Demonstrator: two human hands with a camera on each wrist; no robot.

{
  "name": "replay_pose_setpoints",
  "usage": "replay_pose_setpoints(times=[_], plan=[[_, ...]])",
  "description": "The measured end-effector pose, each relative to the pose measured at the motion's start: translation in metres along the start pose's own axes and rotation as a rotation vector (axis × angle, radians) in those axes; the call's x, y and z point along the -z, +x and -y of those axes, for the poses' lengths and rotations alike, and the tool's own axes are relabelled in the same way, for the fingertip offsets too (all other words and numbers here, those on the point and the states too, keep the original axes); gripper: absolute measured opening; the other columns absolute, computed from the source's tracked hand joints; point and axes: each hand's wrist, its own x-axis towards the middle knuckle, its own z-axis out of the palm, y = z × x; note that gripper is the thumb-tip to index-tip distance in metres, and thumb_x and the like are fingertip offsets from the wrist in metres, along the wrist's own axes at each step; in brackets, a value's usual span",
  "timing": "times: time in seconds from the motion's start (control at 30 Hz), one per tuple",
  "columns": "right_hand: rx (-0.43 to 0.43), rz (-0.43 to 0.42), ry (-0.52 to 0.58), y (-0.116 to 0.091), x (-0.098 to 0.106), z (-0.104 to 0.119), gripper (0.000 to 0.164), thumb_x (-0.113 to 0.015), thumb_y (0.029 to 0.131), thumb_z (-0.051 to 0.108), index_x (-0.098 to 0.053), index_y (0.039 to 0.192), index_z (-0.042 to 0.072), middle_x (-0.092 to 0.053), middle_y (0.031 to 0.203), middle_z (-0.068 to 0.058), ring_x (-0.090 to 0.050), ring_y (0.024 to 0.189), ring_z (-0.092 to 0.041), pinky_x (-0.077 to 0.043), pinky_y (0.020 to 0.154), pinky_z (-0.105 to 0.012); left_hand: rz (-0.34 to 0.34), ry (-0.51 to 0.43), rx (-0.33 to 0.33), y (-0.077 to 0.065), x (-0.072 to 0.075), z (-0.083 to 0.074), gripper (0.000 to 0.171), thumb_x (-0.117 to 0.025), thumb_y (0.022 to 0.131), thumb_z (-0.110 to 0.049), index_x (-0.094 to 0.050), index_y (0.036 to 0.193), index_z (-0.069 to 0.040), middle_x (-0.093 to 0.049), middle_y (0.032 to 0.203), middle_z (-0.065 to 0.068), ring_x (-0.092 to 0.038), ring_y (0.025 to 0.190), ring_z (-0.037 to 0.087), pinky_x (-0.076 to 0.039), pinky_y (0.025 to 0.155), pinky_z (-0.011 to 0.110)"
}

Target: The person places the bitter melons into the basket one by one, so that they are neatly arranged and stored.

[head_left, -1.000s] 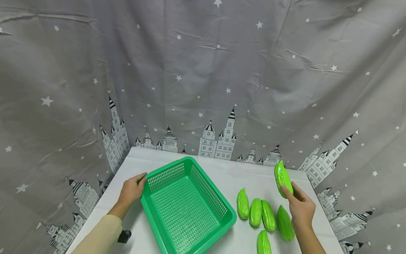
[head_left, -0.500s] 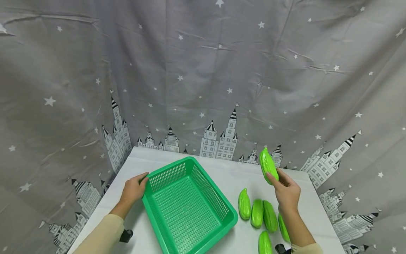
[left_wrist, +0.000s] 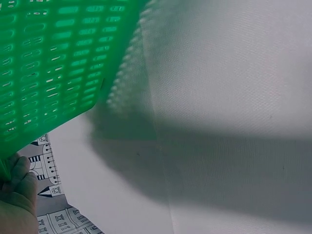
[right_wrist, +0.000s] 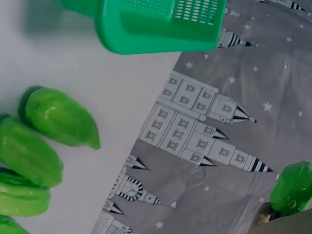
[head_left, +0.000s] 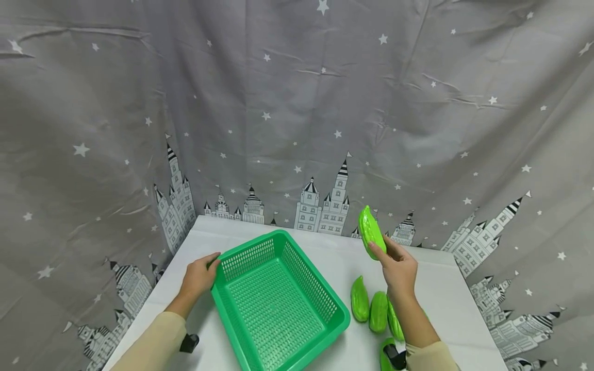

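My right hand (head_left: 400, 270) pinches a bright green bitter melon (head_left: 372, 233), glossy and lumpy with a pointed tip, raised above the table and tip up. Its lower end also shows as a green melon end (right_wrist: 292, 190) at the right wrist view's edge. My left hand (head_left: 197, 281) grips the left rim of a green plastic basket (head_left: 274, 309), with nothing inside it. More bitter melons lie on the table right of the basket: one nearest it (head_left: 359, 300), a second beside that (head_left: 378, 313), others partly hidden by my right forearm.
A white-covered table (head_left: 445, 299) carries everything. Behind it hangs a grey curtain (head_left: 297, 103) printed with stars and castles. Black wrist gear (head_left: 189, 343) sits by my left sleeve, and another black piece (head_left: 395, 355) by my right one overlaps a melon near the front.
My right hand has carried the bitter melon leftward and slightly up, toward the basket. My right forearm now covers some melons on the table. The left hand stays at the basket rim.
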Motion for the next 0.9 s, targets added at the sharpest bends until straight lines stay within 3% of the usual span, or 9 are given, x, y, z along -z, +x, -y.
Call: replay_pose_setpoints(times=[0.67, 0.9], plan=[[0.077, 0.114, 0.043, -0.004, -0.060, 0.018, 0.060, -0.086, 0.083, 0.033, -0.066, 0.132, 0.006, -0.064, 0.130, -0.010, -0.060, 0.117, -0.022, -0.053, 0.085, -0.018, -0.020, 0.005, 0.010, -0.001, 0.002, 0.000, 0.042, -0.050, 0.107, -0.020, -0.053, 0.144, -0.001, -0.051, 0.143, 0.026, -0.046, 0.132, 0.048, -0.037, 0.108, 0.062], [0.061, 0.144, 0.075, -0.009, -0.076, 0.018, 0.059, -0.088, 0.081, 0.033, -0.068, 0.130, 0.006, -0.067, 0.124, -0.012, -0.063, 0.113, -0.023, -0.054, 0.080, -0.017, -0.016, 0.001, 0.001, 0.000, -0.001, 0.000, 0.042, -0.050, 0.107, -0.021, -0.054, 0.143, -0.001, -0.053, 0.142, 0.025, -0.047, 0.132, 0.047, -0.038, 0.108, 0.061]])
